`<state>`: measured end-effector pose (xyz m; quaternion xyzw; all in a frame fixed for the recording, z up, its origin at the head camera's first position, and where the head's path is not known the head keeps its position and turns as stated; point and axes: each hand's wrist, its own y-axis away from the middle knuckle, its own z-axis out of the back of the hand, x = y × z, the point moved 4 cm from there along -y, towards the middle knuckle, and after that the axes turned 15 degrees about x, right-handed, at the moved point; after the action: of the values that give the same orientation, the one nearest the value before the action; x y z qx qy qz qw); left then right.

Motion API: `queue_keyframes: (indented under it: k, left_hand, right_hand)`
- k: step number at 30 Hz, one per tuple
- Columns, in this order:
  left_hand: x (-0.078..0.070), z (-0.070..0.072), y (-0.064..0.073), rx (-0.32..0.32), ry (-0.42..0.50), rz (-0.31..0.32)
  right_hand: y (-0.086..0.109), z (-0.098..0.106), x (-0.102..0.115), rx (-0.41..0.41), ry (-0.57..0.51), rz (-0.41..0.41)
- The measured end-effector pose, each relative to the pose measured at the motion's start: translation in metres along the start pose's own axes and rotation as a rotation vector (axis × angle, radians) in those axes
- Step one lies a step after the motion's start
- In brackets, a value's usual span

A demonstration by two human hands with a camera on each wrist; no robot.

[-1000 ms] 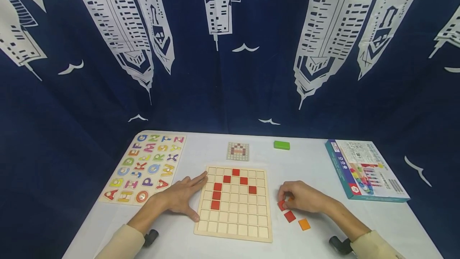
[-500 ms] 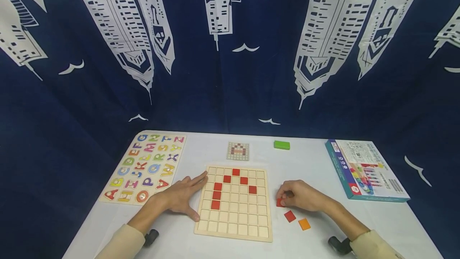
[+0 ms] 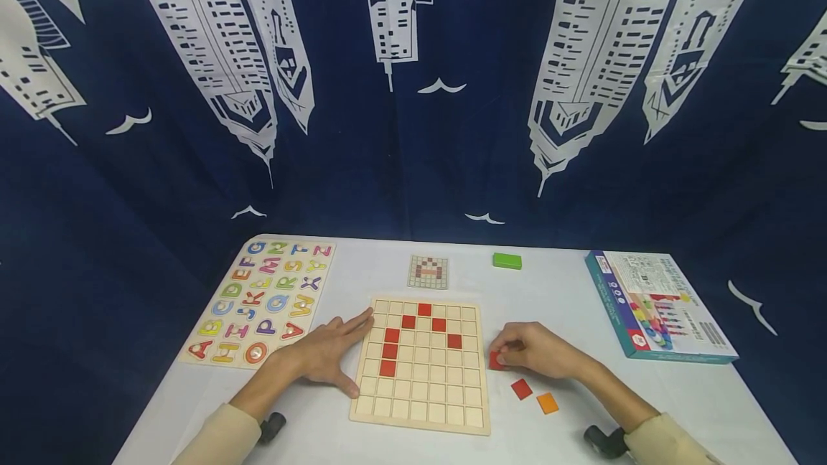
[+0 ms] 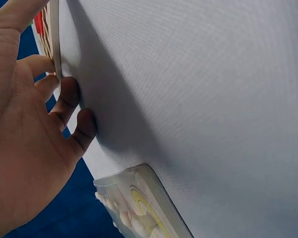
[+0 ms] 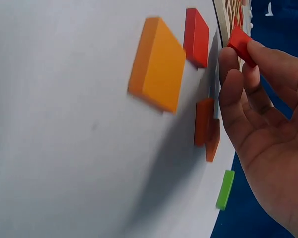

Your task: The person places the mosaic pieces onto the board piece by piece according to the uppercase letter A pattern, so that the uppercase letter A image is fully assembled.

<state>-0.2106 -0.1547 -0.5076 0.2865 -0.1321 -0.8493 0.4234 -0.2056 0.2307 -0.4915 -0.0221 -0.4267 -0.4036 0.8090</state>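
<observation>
A square wooden grid board (image 3: 429, 393) lies in the middle of the table, with several red tiles set in its upper and left cells. My left hand (image 3: 323, 351) spreads along the board's left edge, thumb and fingertips touching its side. Just right of the board, my right hand (image 3: 539, 351) pinches a red tile (image 5: 241, 45) between thumb and fingers. Below that hand lie a loose red tile (image 3: 521, 389) and an orange tile (image 3: 547, 402). In the right wrist view, two more orange tiles (image 5: 203, 122) lie beneath the hand, hidden from the head view.
Behind the board lies a small pattern card (image 3: 428, 272), with a green block (image 3: 507, 261) to its right. An alphabet puzzle board (image 3: 258, 300) occupies the left side. A printed box (image 3: 659, 307) lies at the right. A dark patterned cloth (image 3: 413, 128) hangs behind.
My right hand has drawn a red tile from the loose tiles and moved left with it, closer to the board's right edge. My left hand stays in place.
</observation>
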Motion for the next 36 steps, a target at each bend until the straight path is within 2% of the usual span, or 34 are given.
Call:
queue_keyframes:
  k: [13,23,36]
  left_hand:
    - [0.0,-0.001,0.001,0.002,0.001,0.007]
    - [0.0,0.001,0.001,0.006,-0.002,0.014]
    - [0.001,0.0,0.0,0.011,-0.01,0.021]
  right_hand:
    - [-0.018,-0.009,0.018,0.013,0.007,0.109]
    - [-0.032,-0.015,0.03,0.0,-0.003,0.12]
    - [-0.045,-0.02,0.043,-0.051,0.104,0.147]
